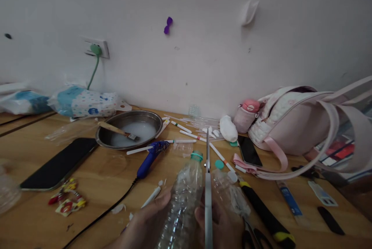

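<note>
Bottle [183,202] fills left hand [148,218] above wooden table [100,191], grey wall [209,55] behind.

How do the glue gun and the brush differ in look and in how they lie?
The glue gun is blue, while the brush has a wooden handle.
The glue gun trails a black cord; the brush has none.
The glue gun lies on the wooden table, whereas the brush leans across the steel basin's rim, bristles inside.
Both are untouched.
</note>
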Motion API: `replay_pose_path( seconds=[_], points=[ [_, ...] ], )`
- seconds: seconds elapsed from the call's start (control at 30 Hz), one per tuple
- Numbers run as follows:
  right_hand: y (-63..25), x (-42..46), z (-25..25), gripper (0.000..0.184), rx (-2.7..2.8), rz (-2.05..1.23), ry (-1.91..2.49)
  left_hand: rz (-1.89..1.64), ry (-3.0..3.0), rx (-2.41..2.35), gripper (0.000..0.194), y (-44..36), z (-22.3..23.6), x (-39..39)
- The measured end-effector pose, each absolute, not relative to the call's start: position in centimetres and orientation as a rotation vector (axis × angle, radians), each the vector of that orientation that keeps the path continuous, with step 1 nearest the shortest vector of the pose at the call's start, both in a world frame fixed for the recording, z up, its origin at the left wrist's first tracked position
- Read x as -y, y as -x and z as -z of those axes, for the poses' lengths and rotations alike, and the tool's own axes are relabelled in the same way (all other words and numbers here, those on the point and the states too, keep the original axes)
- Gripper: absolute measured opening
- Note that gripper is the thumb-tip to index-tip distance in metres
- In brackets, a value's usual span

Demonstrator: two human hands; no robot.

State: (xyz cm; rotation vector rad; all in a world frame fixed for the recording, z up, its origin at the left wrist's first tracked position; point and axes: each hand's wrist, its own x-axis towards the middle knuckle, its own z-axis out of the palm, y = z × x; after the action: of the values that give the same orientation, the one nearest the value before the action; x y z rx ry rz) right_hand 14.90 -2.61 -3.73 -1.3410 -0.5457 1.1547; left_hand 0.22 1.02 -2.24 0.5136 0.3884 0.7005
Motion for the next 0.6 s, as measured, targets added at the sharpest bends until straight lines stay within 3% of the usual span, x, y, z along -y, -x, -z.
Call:
replay_pose_path(
  seconds=[0.07, 0.27, 0.6],
  points=[
    [-14.6, 2.7, 3.2, 0.026, 0.578, -1.155, 1.344, -0.751, -0.561, -0.387, 0.032, -0.4, 2.6, -1.1],
    [-13.9, 2.9, 3.3, 0.038, 0.561, -1.107, 1.252, -0.791, -0.786, -0.641, 0.049, -0.4, 2.2, -1.2],
    [-13.1, 2.6, 3.3, 0.049, 0.455, -1.198, 1.028, -0.640, -0.425, -0.640, 0.037, 0.5, 2.0, -1.4]
  ],
)
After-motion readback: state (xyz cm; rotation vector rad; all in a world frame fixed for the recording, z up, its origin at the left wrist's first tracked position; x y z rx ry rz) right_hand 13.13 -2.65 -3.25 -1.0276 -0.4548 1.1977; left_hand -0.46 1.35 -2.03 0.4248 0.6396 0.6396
